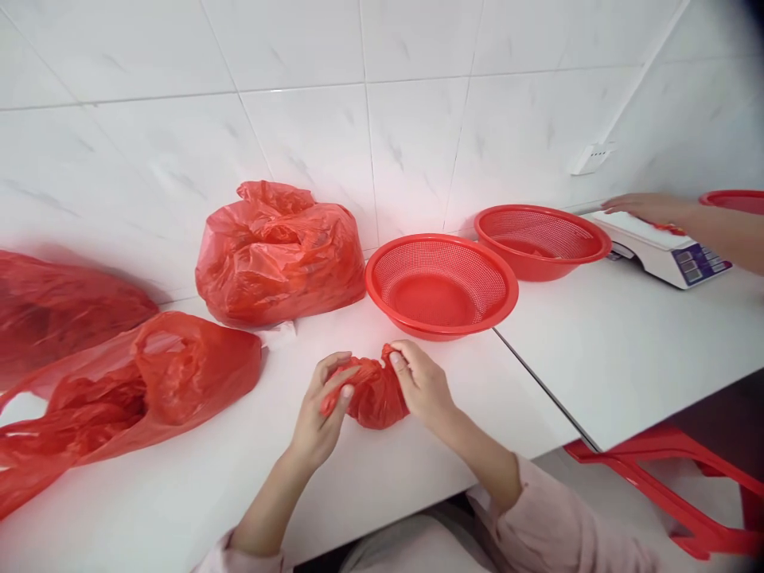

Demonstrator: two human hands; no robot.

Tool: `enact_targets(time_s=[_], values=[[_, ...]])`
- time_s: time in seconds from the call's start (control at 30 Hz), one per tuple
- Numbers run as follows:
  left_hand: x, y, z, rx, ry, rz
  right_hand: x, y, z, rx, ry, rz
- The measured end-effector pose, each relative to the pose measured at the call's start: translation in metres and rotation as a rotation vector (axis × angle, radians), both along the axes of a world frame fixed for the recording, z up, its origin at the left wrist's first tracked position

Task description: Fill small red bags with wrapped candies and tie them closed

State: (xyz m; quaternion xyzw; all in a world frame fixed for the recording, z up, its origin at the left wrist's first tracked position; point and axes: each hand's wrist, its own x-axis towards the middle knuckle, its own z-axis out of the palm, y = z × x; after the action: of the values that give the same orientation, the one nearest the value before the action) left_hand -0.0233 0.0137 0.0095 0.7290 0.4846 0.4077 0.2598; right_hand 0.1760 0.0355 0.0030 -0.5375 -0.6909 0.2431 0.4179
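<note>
Currently, left hand [319, 410]: fingers curled inward, the thumb and forefinger nearly closed on one twisted end of the small red bag [380, 402]; a bit of crumpled plastic pokes out beside the palm.
Right hand [425, 386]: thumb and forefinger pinched together on the bag's other twisted end, standing up from the top; the remaining fingers are folded and partly hidden.
Small red bag: between the two hands, gathered at its top, its rounded body low over the white table [418, 469]; whether it touches the surface I cannot tell.
Beyond the hands: the front colander [387, 309], red and perforated, stands just past the right hand, with the rear colander [543, 269] close behind it to the right.
Left side: a bulky red bag [280, 267] by the tiled wall [298, 48], a handled red bag [203, 374] lying nearer, and another red bag [65, 310] at the edge of view; these crowd that side.
Far right: a co-worker's hand [648, 208] over the scale [650, 248], partly covering its pan.
Table seam: a dark line [546, 390] running from the front colander towards the red stool [662, 469].
</note>
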Motion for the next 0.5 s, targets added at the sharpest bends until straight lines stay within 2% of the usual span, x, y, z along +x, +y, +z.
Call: enact_targets(time_s=[0.13, 0.37, 0.5], values=[[0.01, 0.013, -0.021, -0.036, 0.085, -0.018, -0.018, 0.0, -0.022, -0.01, -0.1, 0.005], [-0.009, 0.0, -0.027, -0.087, 0.139, -0.073, 0.016, 0.013, -0.036, -0.051, -0.2, 0.038], [-0.012, -0.01, -0.042, -0.073, 0.189, -0.022, 0.018, 0.011, -0.046, -0.087, -0.257, 0.052]])
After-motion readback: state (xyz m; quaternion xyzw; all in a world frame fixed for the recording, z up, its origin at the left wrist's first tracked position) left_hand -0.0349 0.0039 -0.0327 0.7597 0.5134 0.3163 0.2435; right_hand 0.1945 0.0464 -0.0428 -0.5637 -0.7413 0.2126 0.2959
